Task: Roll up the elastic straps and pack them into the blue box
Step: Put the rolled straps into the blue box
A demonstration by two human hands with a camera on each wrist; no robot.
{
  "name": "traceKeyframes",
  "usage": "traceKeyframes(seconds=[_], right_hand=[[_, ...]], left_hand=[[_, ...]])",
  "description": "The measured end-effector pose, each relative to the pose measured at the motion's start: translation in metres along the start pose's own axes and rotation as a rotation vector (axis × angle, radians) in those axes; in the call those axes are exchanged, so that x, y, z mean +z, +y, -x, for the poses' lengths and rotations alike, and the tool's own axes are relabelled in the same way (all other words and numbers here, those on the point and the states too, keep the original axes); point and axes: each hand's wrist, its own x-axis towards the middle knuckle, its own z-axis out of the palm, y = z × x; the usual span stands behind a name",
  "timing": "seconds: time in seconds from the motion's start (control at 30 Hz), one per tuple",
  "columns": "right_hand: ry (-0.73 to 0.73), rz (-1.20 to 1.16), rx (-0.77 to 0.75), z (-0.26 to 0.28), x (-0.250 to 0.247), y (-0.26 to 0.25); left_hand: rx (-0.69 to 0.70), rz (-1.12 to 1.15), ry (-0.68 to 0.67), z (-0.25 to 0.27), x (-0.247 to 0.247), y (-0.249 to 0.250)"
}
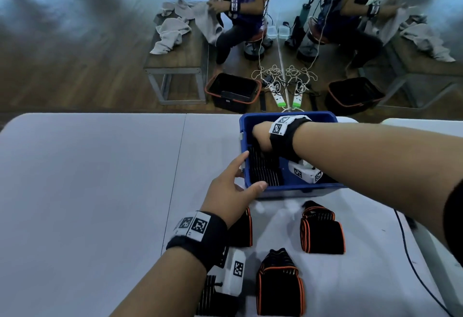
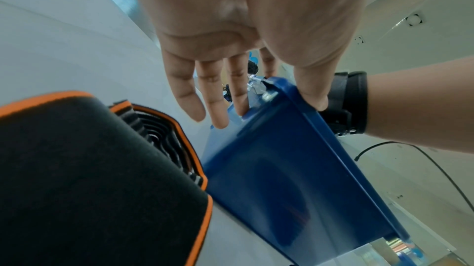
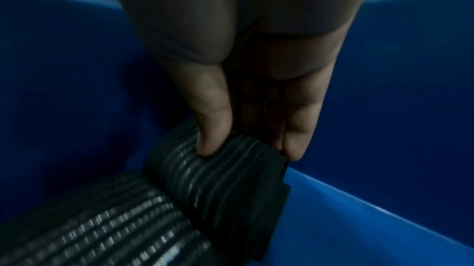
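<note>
On the table [image 1: 100, 179] stands the blue box [image 1: 290, 189], with rolled straps [image 1: 322, 229] lying just before it. The left hand [image 1: 233, 189], fingers straight and spread, rests against the box's near-left corner. The right hand [image 1: 261, 138] reaches down inside, pinching a rolled strap [image 3: 220, 177] between thumb and fingers beside another roll [image 3: 102, 221].

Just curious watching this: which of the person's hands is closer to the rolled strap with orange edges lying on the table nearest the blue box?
Left. The left hand rests on the blue box corner, just above that orange-edged strap. The right hand is inside the box, pinching a grey-striped roll.
</note>
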Motion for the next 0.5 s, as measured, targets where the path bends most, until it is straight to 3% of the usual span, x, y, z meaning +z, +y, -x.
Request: traceKeyframes(seconds=[0.1,0.3,0.5], right_hand=[[0.113,-0.069,-0.046,0.006,0.001,0.017],[0.305,-0.384,-0.094,0.114,-0.012,0.039],[0.420,-0.647,-0.214,0.212,0.021,0.032]], left_hand=[[-0.013,-0.055,0.001,0.002,-0.002,0.006],[0.017,-0.290,-0.005,0.002,-0.009,0.021],[0.062,-0.381,0.092,-0.039,-0.021,0.033]])
